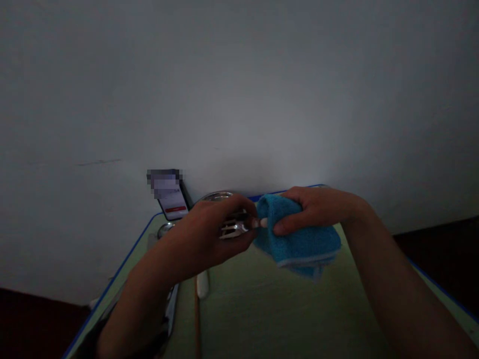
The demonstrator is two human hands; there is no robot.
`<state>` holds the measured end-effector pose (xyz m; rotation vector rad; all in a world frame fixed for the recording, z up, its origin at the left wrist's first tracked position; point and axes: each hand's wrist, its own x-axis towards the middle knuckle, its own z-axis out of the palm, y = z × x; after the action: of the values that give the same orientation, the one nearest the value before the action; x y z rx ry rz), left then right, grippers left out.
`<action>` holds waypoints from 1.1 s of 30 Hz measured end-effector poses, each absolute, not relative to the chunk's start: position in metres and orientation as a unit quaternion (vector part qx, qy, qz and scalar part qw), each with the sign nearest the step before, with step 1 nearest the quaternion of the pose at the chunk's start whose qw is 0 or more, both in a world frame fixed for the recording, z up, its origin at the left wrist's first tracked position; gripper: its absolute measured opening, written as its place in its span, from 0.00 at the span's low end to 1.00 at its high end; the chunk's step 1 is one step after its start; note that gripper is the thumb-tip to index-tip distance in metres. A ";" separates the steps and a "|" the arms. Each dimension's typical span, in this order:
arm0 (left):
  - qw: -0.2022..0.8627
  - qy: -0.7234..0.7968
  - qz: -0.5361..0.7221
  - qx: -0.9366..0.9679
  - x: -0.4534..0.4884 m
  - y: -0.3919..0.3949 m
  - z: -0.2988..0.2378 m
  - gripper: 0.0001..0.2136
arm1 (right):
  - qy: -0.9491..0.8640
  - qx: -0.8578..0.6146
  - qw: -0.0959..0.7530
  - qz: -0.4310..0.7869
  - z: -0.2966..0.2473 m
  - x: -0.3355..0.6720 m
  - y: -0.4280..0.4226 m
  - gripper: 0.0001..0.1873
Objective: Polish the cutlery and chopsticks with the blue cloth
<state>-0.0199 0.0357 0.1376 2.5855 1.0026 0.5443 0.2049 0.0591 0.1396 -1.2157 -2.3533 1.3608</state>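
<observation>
One shiny metal fork (234, 229), slotted at the head, pale along the handle (264, 223), within the left grip (207, 227), with fingers curled around the head; handle end inside a blue cloth (299, 247), clasped by the right grip (312, 209) just beside. Both forearms (381, 269) angled inward above the counter (269, 314).

Placed at far left of counter (280, 319), before wall (239, 99): phone (174, 202). Placed right of phone, behind left grip (209, 229): dish (218, 195). Held in left grip, extending right into cloth (303, 244) in right grip (318, 209): fork (235, 229). Laid on counter, nearer than left grip: stick (197, 319), just left of utensil handle (202, 285).
</observation>
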 end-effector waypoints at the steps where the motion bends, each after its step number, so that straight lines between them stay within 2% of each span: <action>1: 0.157 0.350 0.187 0.904 -0.020 0.036 0.137 0.08 | -0.787 -0.410 0.083 0.453 0.139 0.205 0.059 0.24; 18: 0.105 0.337 0.187 0.917 -0.017 0.033 0.140 0.08 | -0.785 -0.400 0.081 0.466 0.140 0.202 0.059 0.20; 24: 0.092 0.339 0.187 0.917 -0.016 0.035 0.140 0.08 | -0.802 -0.400 0.082 0.436 0.140 0.200 0.060 0.21; 33: 0.094 0.347 0.176 0.917 -0.018 0.034 0.139 0.07 | -0.800 -0.403 0.070 0.438 0.140 0.200 0.060 0.17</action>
<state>-0.0175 0.0341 0.1394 2.7192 1.0285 0.5219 0.2001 0.0604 0.1399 -1.2133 -2.4085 1.3187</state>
